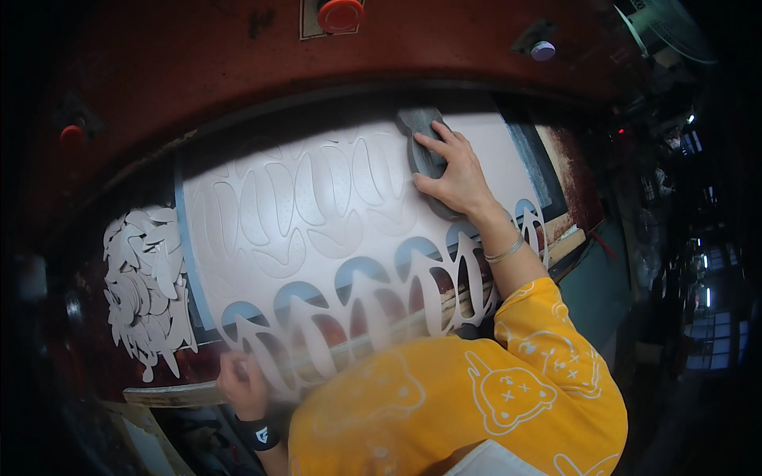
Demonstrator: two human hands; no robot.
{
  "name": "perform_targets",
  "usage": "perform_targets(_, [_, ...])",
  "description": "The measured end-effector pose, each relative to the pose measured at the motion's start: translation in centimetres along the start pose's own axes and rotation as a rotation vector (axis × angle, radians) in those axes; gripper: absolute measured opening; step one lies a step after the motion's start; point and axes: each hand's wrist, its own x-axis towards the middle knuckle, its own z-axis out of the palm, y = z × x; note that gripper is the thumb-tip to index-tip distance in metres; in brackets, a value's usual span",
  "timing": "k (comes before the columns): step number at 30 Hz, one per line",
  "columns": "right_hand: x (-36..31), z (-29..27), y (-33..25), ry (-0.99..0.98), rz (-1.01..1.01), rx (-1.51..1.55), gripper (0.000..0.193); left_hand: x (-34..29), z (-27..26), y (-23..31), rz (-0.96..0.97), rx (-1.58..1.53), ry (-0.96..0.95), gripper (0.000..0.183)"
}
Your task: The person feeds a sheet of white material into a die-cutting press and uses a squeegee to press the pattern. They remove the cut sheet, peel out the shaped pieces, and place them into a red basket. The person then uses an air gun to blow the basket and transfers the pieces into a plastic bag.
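My right hand (459,176) grips a dark grey shoe-shaped cutting die (429,159) from above, thumb and fingers spread across it. The die lies on a pale sheet (468,131). Outlines of curved pieces are cut into the sheet left of the die. Along its near side, a lattice of leftover material (313,337) with open holes hangs over the board's front edge. My left hand (243,385) is closed beside the lattice's left end; what its fingers hold, if anything, is hidden.
A heap of pale cut pieces (149,285) sits at the left. Across the far side runs a dark red machine beam (214,63) with a red button (340,16), a white button (543,51) and a red knob (72,137). A fan (671,28) stands at the upper right.
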Motion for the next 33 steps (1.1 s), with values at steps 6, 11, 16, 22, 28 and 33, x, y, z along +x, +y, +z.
perform_targets(6, [0.3,-0.3,-0.6,0.010,0.034,-0.043,0.062,0.1,0.2,0.3,0.000,-0.005,-0.010,0.012])
perform_targets(11, [0.0,-1.0,0.3,0.020,-0.015,0.037,0.054,0.1,0.5,0.0,0.006,-0.024,-0.008,0.012])
perform_targets(16, [-0.9,-5.5,4.4,0.437,-0.022,0.362,0.044,0.3,0.8,-0.5,0.095,-0.039,0.039,0.014])
perform_targets(22, [2.2,-13.7,7.4,1.228,-0.058,0.178,0.069,0.5,1.1,-0.7,0.155,-0.066,0.085,0.017])
perform_targets(28, [-1.2,-13.0,9.0,1.105,-0.075,0.479,0.077,0.3,1.3,-1.1,0.198,-0.030,0.152,0.014])
perform_targets(33, [-12.2,-8.9,7.7,0.718,-0.167,0.334,0.038,0.2,1.3,-1.4,0.176,0.024,0.157,0.016])
